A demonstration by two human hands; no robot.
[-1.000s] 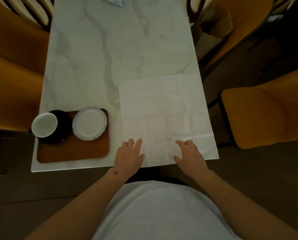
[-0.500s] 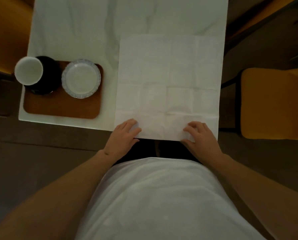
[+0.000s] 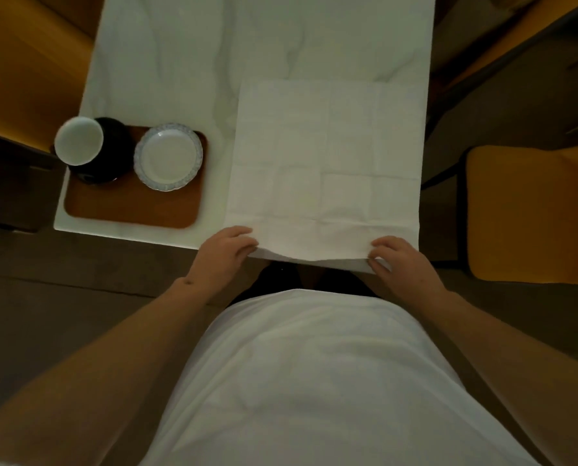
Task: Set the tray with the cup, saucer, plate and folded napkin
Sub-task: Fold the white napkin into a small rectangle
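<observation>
Near napkin (image 3: 324, 169) edge now lifted, pinched by both hands' grip.

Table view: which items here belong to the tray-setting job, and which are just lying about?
Job: wooden tray, white cup, black saucer, blue-rimmed plate, unfolded napkin, pinched by left hand and right hand.
Lying about: orange chairs.

It looked like a dining spot in a home or café: a white marble-veined worktop (image 3: 186, 55) stood ringed by mustard-yellow upholstered chairs, one seat (image 3: 529, 213) at three o'clock and another (image 3: 21, 62) at ten o'clock, over a dim brown floor (image 3: 62, 297).
</observation>
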